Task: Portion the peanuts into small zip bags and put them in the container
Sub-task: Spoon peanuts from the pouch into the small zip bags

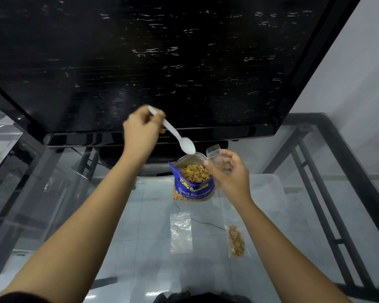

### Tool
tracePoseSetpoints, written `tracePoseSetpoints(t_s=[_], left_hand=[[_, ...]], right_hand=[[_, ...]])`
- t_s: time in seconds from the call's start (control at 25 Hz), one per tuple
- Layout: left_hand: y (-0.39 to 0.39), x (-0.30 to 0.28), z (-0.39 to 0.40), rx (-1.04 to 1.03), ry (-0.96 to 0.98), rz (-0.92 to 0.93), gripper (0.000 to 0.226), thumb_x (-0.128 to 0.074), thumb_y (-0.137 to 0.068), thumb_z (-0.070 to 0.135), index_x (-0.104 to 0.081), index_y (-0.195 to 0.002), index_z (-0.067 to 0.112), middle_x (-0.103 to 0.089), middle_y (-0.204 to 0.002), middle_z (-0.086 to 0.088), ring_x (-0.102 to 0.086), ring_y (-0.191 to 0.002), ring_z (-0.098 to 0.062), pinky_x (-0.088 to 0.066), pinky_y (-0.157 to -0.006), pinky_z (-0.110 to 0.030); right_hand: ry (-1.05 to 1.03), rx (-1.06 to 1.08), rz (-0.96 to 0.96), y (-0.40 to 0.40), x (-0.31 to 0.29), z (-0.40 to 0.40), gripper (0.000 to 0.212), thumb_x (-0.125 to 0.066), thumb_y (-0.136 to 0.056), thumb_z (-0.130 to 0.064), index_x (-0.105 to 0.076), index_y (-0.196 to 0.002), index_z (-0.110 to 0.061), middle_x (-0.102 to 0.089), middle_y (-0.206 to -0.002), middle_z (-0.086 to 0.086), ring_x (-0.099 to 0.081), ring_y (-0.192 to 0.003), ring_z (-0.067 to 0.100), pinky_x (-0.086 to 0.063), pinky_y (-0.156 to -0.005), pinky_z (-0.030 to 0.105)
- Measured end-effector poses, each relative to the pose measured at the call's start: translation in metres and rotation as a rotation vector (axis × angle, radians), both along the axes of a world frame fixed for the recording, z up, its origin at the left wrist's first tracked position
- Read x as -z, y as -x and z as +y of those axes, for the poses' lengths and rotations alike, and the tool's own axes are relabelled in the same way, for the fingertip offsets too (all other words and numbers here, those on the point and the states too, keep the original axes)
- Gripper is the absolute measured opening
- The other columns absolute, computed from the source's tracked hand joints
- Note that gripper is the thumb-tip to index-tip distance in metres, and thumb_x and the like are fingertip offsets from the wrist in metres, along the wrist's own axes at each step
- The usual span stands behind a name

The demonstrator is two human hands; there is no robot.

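An open blue peanut bag [194, 189] stands on the glass table, with peanuts showing at its mouth. My left hand [141, 132] grips a white plastic spoon [179, 138] by its handle; the empty bowl hovers just above the bag's far rim. My right hand [229, 173] holds a small clear zip bag [216, 153] open, right of the peanut bag's mouth. An empty small zip bag [181, 231] lies flat on the table nearer to me. To its right lies a zip bag filled with peanuts [236, 241].
A clear plastic container [269, 189] sits on the glass table [140, 215] right of my right hand. A large black TV [162, 62] on a stand fills the back. Black metal frame bars [328, 193] run along the table's right side.
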State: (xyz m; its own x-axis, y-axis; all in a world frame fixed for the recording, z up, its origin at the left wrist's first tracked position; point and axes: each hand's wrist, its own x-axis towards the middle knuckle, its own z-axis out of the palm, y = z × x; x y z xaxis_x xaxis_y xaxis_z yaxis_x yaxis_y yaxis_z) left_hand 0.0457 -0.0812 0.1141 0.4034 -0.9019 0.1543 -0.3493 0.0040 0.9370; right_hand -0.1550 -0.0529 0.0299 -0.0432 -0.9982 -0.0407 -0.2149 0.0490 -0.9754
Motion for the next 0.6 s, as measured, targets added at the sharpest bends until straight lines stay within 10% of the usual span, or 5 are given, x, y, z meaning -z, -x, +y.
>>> tracePoseSetpoints(t_s=[0.16,0.36,0.6], left_hand=[[0.021,0.054,0.015,0.451,-0.186,-0.485,0.016,-0.055,-0.092,0.021,-0.068,-0.093,0.013,-0.071,-0.078,-0.005,-0.065,-0.072,-0.015,-0.054,-0.070,-0.032],[0.029,0.077,0.009,0.075,-0.460,0.050,0.015,-0.053,-0.090,0.013,-0.066,-0.082,0.012,-0.071,-0.074,-0.009,-0.070,-0.078,-0.020,-0.057,-0.083,-0.038],[0.032,0.073,0.013,0.016,-0.568,0.215,0.013,-0.054,-0.092,0.014,-0.064,-0.085,0.010,-0.067,-0.071,-0.007,-0.059,-0.040,-0.004,-0.049,-0.043,-0.015]], right_hand=[[-0.094,-0.017,-0.034,0.010,0.009,0.007,0.046,-0.076,-0.073,-0.034,-0.051,-0.111,-0.028,-0.059,-0.101,-0.012,-0.058,-0.095,0.006,-0.053,-0.071,0.022],[-0.170,-0.034,-0.057,0.015,0.019,0.012,0.049,-0.075,-0.071,-0.040,-0.051,-0.113,-0.030,-0.066,-0.106,-0.011,-0.060,-0.103,0.009,-0.056,-0.079,0.035],[-0.199,-0.087,-0.044,0.019,0.020,0.009,0.053,-0.074,-0.069,-0.048,-0.051,-0.114,-0.031,-0.067,-0.106,-0.011,-0.062,-0.105,0.013,-0.057,-0.081,0.046]])
